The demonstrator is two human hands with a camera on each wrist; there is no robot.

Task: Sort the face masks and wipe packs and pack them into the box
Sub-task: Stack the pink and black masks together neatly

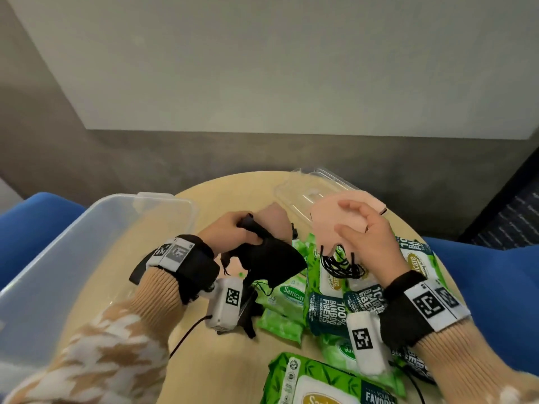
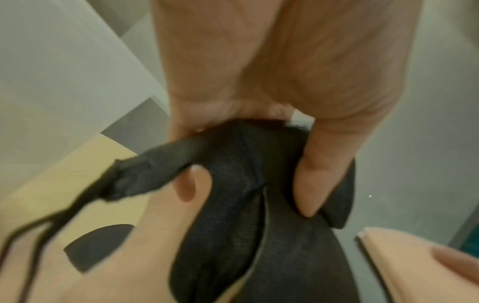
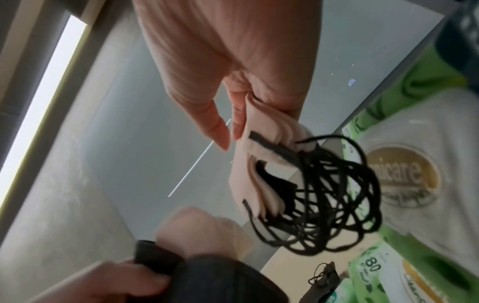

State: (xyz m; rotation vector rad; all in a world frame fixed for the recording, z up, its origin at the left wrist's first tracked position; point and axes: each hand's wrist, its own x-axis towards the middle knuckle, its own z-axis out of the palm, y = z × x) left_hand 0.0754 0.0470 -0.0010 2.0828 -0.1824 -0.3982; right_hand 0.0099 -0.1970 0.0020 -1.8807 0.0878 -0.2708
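Note:
My left hand (image 1: pixel 233 231) grips a bunch of black face masks (image 1: pixel 271 259) above the round table; the wrist view shows thumb and fingers (image 2: pixel 318 184) pinching the dark fabric (image 2: pixel 233 205), ear loops (image 2: pixel 31 235) trailing. A pink mask (image 1: pixel 274 223) sticks up behind them. My right hand (image 1: pixel 361 231) holds a stack of pink masks (image 1: pixel 329 217) whose black ear loops (image 1: pixel 341 265) dangle in a tangle (image 3: pixel 337 194); the stack (image 3: pixel 256 164) is pinched between its fingers. Green wipe packs (image 1: pixel 329 304) lie under and in front of both hands. The clear storage box (image 1: pixel 73 249) stands at left.
A clear lid (image 1: pixel 315 191) lies at the table's far edge. The wooden table (image 1: pixel 230 193) is round, with blue seats (image 1: pixel 481 272) on both sides. More wipe packs (image 1: pixel 318 380) sit at the near edge. A black mask (image 3: pixel 324 278) lies on the table.

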